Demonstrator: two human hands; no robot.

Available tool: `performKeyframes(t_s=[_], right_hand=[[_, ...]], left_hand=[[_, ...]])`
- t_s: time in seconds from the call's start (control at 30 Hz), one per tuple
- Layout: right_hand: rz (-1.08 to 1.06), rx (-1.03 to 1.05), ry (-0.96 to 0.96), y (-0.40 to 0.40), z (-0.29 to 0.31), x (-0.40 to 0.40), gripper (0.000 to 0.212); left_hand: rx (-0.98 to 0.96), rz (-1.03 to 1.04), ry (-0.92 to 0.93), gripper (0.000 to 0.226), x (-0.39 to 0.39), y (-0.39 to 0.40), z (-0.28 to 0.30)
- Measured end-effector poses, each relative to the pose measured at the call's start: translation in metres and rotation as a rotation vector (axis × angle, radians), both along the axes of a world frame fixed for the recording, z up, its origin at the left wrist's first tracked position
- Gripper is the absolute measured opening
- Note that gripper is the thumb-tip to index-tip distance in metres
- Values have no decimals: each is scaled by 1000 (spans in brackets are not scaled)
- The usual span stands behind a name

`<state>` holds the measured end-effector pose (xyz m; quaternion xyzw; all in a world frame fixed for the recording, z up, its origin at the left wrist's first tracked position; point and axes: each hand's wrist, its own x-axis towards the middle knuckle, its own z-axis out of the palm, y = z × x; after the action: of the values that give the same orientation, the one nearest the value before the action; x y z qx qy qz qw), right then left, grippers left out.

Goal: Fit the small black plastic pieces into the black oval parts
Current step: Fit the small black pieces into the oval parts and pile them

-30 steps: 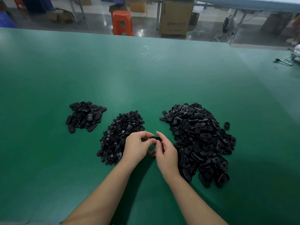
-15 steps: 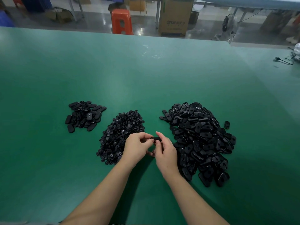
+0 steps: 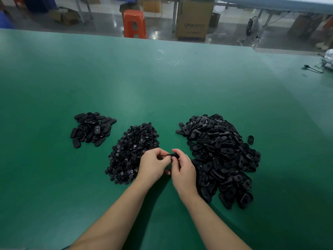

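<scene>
On the green table lie three black heaps. A big pile of oval parts (image 3: 221,157) is on the right, a pile of small round pieces (image 3: 133,150) in the middle, a smaller group of oval parts (image 3: 91,129) at the left. Between the two nearer piles, my left hand (image 3: 153,166) and my right hand (image 3: 183,168) meet fingertip to fingertip around one black oval part (image 3: 172,156). Both hands pinch it. My fingers hide most of it, and I cannot tell whether a small piece sits in it.
One stray oval part (image 3: 250,139) lies just right of the big pile. A black cable (image 3: 313,69) rests at the table's far right edge. Beyond the far edge stand an orange stool (image 3: 134,24), a cardboard box (image 3: 193,20) and a fan (image 3: 251,27).
Both hands stay together on the oval part, with only slight finger movement. The piles have not moved.
</scene>
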<state>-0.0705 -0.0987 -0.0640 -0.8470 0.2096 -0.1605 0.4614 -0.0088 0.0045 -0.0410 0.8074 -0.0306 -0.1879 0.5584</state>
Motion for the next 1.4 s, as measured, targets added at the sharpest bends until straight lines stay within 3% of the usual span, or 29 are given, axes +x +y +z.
performKeyframes(t_s=[0.73,1.23,1.4], right_hand=[[-34,82,-30,5,0,1,11],[-32,98,-12,3,0,1,10],[-15,92,-48,1,-1,1,18]], left_hand=[[112,-50,-148,17,-8,3,3],[200,-64,-246,14,-12,-1,6],[139,-46,-177,8,-8,0,5]])
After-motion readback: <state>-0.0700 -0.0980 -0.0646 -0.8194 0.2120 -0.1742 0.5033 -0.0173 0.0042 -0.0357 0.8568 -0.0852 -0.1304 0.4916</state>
